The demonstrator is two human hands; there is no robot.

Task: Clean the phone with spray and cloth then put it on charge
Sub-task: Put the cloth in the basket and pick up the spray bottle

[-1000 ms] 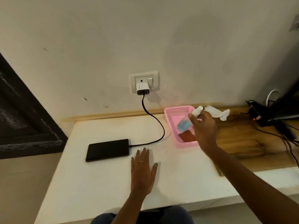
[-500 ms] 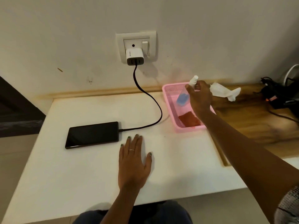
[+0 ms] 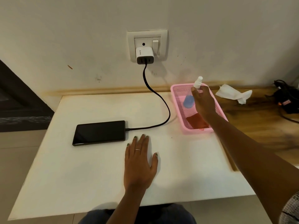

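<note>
A black phone (image 3: 99, 133) lies flat on the white table (image 3: 97, 175), with a black cable (image 3: 161, 101) plugged into its right end. The cable runs up to a white charger (image 3: 144, 55) in the wall socket. My right hand (image 3: 203, 102) grips a small spray bottle (image 3: 190, 98) with blue liquid and a white nozzle, over the pink basket (image 3: 199, 130). A red cloth (image 3: 196, 121) lies in the basket's near end. My left hand (image 3: 140, 162) rests flat on the table, right of the phone.
A crumpled white tissue (image 3: 233, 93) lies on the wooden surface (image 3: 258, 126) right of the basket. Black cables and a dark device (image 3: 286, 97) sit at the far right edge. A dark frame (image 3: 16, 102) stands to the left.
The view has drawn closer and tipped down. My right hand has stayed over the basket with the spray bottle. My left hand has stayed flat on the table.
</note>
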